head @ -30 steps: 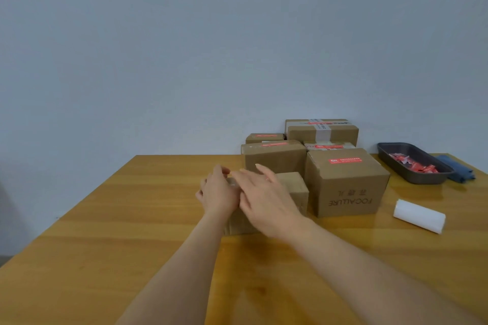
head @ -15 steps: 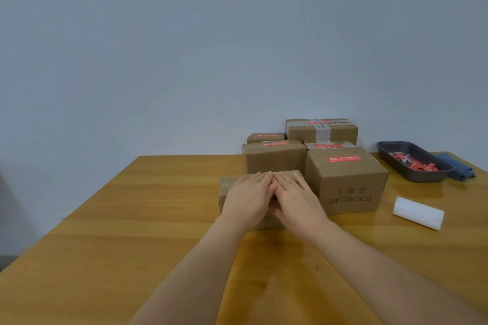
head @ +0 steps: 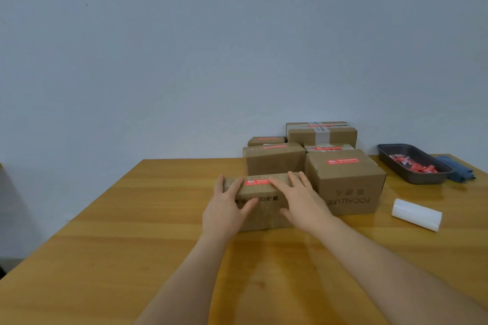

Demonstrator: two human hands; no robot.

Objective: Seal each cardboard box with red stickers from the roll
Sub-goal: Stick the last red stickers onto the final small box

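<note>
Head | sealed boxes [head: 343, 179] behind | tray [head: 433, 179], roll [head: 416, 215] right

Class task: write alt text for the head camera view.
Two hands, left and right, rest flat on a cardboard box bearing a red sticker; sealed boxes stand behind on the wooden table, a white roll to the right.

A single head-worn camera looks forward and slightly down across the wooden table [head: 132, 232] toward the wall [head: 184, 47].
</note>
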